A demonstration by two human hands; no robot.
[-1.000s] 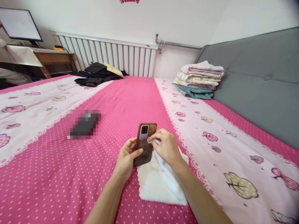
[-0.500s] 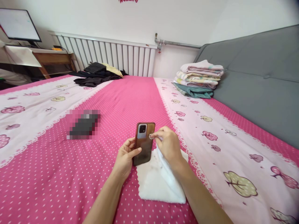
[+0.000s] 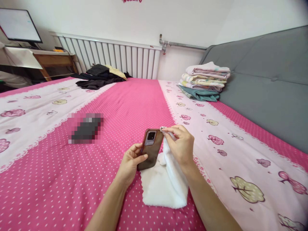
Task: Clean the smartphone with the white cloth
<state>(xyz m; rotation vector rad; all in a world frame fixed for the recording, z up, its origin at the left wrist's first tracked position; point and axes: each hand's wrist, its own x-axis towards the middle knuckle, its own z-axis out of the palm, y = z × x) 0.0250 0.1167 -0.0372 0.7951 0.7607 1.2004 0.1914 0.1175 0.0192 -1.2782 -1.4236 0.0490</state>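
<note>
My left hand (image 3: pixel 130 163) grips a phone in a brown case (image 3: pixel 150 149), back side and camera facing me, tilted slightly right. My right hand (image 3: pixel 181 145) pinches a corner of a white cloth (image 3: pixel 163 184) and holds it against the phone's top right edge. The cloth hangs down from that hand, and its lower end lies on the pink dotted bedsheet (image 3: pixel 48 189).
A blurred dark object (image 3: pixel 86 129) lies on the bed to the left. Dark clothes (image 3: pixel 99 77) are heaped by the radiator. A pile of folded linens (image 3: pixel 205 81) sits at the far right next to a grey padded headboard (image 3: pixel 267 83). A desk with a monitor (image 3: pixel 20 25) stands far left.
My right hand has lifted the cloth corner up and to the right, from the phone's back to its top right edge. The phone has tilted a little to the right.
</note>
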